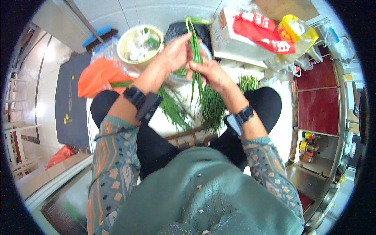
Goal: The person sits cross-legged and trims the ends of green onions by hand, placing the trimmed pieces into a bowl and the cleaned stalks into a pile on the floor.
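Note:
Long green stalks [195,48], apparently garlic chives or scallion leaves, hang between my two hands. My right hand [207,70] is closed on them, thumb across the leaves. Beside their upper part is my left hand [180,51], its fingertips near the stalks; whether it grips them is unclear. Just below, a dark green bunch of chives [212,108] lies on the floor between my knees. A looser pile of greens [174,110] lies left of it. Partly hidden under my hands is a plastic-lined container [177,78] with cut greens inside.
A cream bucket [120,48] holding plastic bags and scraps stands at the upper left, near an orange plastic bag [98,77]. A black plastic bag [176,29] is behind my hands. At the upper right, a white box [229,44] bears a red bag [258,30]. Pale-ended stems [248,83] lie near my right knee.

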Demonstrator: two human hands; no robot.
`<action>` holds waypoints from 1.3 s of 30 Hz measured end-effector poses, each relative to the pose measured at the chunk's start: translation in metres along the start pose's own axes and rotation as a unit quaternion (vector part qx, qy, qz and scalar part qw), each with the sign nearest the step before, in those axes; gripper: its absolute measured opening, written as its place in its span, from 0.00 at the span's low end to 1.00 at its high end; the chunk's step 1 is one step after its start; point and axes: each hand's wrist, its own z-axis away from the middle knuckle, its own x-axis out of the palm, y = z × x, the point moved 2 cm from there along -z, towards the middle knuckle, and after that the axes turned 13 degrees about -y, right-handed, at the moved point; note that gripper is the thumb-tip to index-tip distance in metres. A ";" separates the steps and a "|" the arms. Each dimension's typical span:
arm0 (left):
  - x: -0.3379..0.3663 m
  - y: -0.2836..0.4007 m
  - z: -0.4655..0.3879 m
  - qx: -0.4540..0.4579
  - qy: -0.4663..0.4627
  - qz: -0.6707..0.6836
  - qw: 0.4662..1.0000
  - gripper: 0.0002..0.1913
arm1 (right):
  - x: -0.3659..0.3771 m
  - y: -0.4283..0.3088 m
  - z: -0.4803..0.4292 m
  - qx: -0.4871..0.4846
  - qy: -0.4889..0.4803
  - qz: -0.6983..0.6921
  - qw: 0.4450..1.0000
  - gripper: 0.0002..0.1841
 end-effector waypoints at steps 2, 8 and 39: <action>0.011 0.001 -0.001 0.029 -0.050 0.021 0.998 0.30 | -0.005 -0.009 0.012 0.029 0.025 0.076 0.996 0.15; 0.023 0.006 0.001 0.059 -0.057 0.045 0.996 0.32 | -0.013 -0.029 0.037 0.046 0.060 0.174 0.982 0.14; -0.008 -0.032 0.007 -0.113 0.197 -0.189 0.955 0.17 | -0.294 0.251 0.299 0.433 0.430 0.417 0.674 0.13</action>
